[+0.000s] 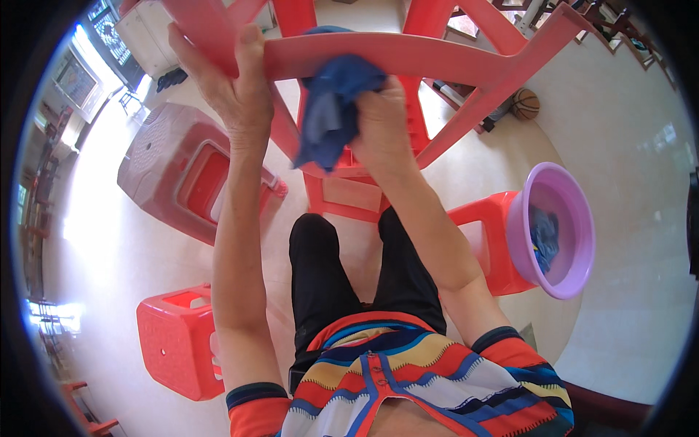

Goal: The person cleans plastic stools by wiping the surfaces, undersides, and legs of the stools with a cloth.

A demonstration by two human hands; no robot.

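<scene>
A red plastic stool (444, 60) is held up in front of me, tipped so its legs and a crossbar face me. My left hand (237, 91) is closed around one of its legs at the left end of the crossbar. My right hand (380, 120) grips a crumpled dark blue cloth (331, 116), pressed over the middle of the bar. Part of the cloth shows above the bar's upper edge, and its lower end hangs down. The right fingertips are hidden by the cloth.
A purple basin (586, 233) with blue cloth (545, 233) inside rests on a red stool (502, 251) at my right. To the left stand a greyish-pink and red stool (156, 160) and a small red stool (171, 342). A basketball (525, 104) lies at far right.
</scene>
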